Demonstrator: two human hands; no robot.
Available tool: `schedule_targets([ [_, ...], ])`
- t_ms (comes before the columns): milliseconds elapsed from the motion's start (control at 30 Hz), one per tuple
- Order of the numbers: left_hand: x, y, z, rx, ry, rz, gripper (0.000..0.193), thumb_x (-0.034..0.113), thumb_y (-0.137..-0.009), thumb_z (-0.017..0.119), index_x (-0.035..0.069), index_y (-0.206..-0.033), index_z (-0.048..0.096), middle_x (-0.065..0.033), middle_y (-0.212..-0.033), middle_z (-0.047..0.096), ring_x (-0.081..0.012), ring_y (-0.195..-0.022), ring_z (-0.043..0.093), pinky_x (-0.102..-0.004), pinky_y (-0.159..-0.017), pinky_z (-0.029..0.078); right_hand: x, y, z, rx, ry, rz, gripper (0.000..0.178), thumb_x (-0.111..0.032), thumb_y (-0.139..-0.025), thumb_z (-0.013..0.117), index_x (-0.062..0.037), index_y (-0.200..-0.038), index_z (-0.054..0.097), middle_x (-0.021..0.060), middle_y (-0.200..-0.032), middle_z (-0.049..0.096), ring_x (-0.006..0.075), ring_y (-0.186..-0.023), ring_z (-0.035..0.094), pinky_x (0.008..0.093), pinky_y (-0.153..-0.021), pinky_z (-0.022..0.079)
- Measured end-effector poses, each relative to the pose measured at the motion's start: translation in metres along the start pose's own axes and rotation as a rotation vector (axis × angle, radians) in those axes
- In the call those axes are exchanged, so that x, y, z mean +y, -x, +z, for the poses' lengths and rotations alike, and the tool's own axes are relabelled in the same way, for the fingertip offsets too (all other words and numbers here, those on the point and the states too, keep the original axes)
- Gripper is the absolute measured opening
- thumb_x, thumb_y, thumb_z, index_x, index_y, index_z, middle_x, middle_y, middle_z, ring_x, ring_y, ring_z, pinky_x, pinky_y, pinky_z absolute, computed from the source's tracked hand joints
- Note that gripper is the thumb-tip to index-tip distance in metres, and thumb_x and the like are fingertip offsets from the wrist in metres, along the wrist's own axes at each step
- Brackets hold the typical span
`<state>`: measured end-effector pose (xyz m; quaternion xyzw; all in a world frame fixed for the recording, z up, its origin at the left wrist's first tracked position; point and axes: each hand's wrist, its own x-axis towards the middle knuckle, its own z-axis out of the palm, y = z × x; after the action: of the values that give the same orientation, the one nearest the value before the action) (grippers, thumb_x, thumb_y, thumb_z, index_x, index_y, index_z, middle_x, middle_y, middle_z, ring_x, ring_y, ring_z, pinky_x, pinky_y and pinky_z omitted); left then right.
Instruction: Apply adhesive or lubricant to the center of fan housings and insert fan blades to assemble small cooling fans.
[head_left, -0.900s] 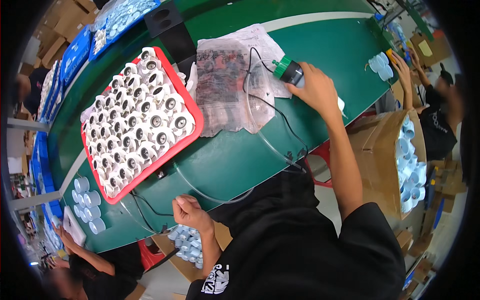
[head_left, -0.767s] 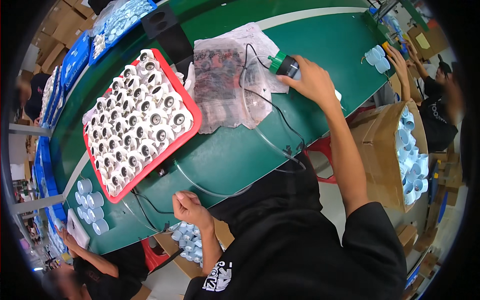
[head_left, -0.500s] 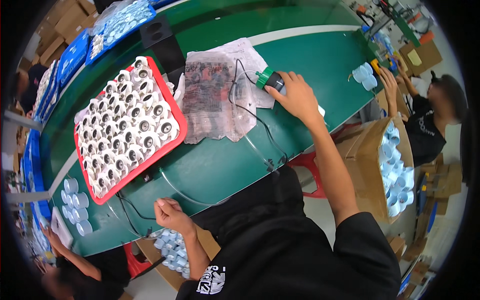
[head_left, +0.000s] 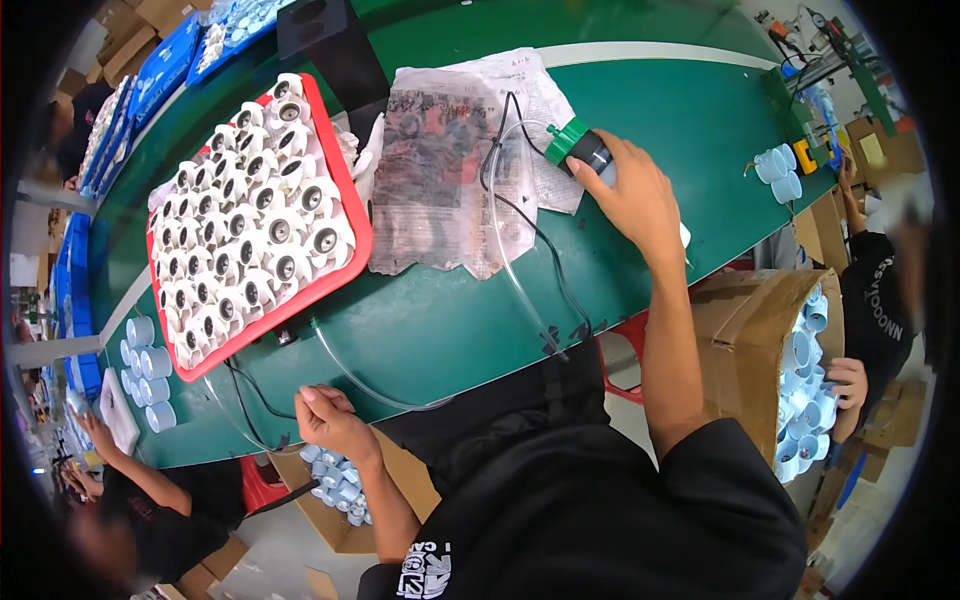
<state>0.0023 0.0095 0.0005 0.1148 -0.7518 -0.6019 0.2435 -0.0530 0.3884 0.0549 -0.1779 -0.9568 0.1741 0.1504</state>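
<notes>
My right hand (head_left: 645, 205) is wrapped around a black cylinder with a ridged green cap (head_left: 576, 146), lying over the edge of printed paper sheets (head_left: 425, 190). A clear tube (head_left: 497, 240) and a black cable (head_left: 548, 245) trail away from the cap's side. Above the table's front edge, my left hand (head_left: 335, 425) is closed with its fingertips pressed together; whatever they pinch, if anything, is hidden. Beyond it, a red tray (head_left: 362, 235) carries rows of white bladed impellers (head_left: 240, 222) with dark centres. Another clear tube (head_left: 350, 378) curves along the table close to my left hand.
A black block-shaped stand (head_left: 325, 45) is behind the tray. Pale blue cups (head_left: 148, 365) stand at left, others (head_left: 778, 170) at far right. Cartons of blue cups stand at right (head_left: 735, 370) and below my left hand (head_left: 400, 480). Co-workers sit on both sides.
The view has shifted, so the table sits differently in it. My right hand keeps its hold on the green-capped cylinder; my left stays closed. The right co-worker's hand is now at the carton of cups.
</notes>
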Motion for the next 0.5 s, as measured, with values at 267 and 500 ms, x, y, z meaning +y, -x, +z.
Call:
schedule_targets([
  [267, 0.002, -0.002, 0.000, -0.042, -0.022, -0.021, 0.042, 0.023, -0.106, 0.044, 0.005, -0.068, 0.041, -0.0023, -0.060, 0.044, -0.0070, -0.051, 0.037, -0.0228, -0.047, 0.028, 0.001, 0.000, -0.006, 0.201, -0.064, -0.301, 0.042, -0.018, -0.078, 0.076, -0.0105, -0.118, 0.064, 0.0095, -0.109, 0.061, 0.0308, -0.102, 0.057, 0.0403, -0.088, 0.047],
  [500, 0.000, 0.001, -0.004, -0.073, -0.050, -0.026, 0.043, 0.022, -0.106, 0.045, 0.004, -0.067, 0.042, -0.0038, -0.059, 0.045, -0.0082, -0.052, 0.039, -0.0237, -0.050, 0.030, -0.006, -0.004, 0.009, 0.147, -0.140, -0.430, 0.014, -0.004, -0.076, 0.075, -0.0066, -0.090, 0.071, 0.0068, -0.103, 0.059, 0.0272, -0.096, 0.054, 0.0382, -0.084, 0.045],
])
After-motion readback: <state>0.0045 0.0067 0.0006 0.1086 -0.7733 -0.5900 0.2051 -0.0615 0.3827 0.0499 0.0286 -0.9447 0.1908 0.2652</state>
